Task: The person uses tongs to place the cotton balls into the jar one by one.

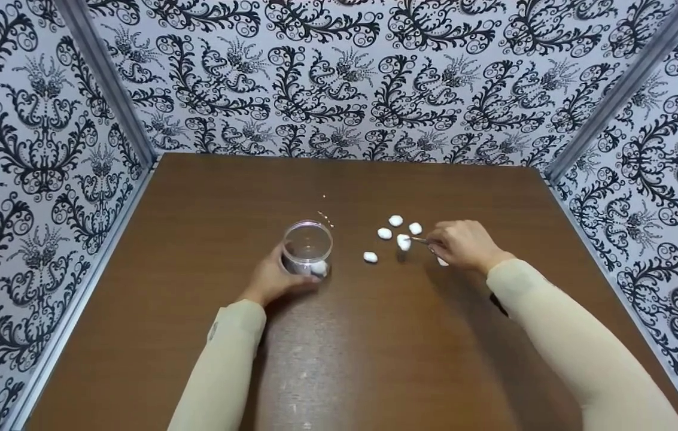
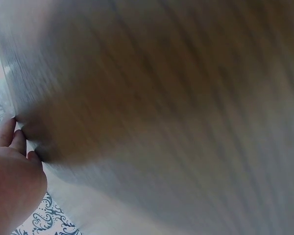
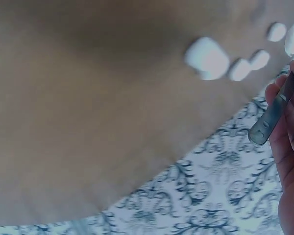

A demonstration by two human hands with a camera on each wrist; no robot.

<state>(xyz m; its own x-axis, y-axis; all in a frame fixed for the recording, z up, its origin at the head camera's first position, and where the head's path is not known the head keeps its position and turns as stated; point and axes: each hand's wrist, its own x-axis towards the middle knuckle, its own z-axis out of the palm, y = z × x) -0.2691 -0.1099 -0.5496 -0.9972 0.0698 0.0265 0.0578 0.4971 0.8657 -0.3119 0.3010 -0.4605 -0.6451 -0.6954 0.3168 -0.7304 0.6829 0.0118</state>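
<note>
My left hand point(image 1: 279, 274) grips a clear glass point(image 1: 307, 246) that stands upright on the brown table point(image 1: 207, 197); one white ball point(image 1: 319, 267) lies at its bottom. My right hand point(image 1: 441, 240) pinches metal tweezers point(image 1: 419, 240), and their tips are at a white ball point(image 1: 403, 242) with a small shadow under it. Several more white balls point(image 1: 384, 233) lie around it, and one point(image 1: 443, 261) peeks out from under the right hand. In the right wrist view the tweezers point(image 3: 274, 110) and blurred balls point(image 3: 207, 58) show; the left wrist view shows only my hand point(image 2: 12, 181) and blurred table.
Black-and-white patterned walls point(image 1: 339, 72) close the table in at the back and on both sides, with metal rails point(image 1: 105, 90) in the corners. The brown tabletop stretches bare toward me between my two sleeved forearms point(image 1: 572, 347).
</note>
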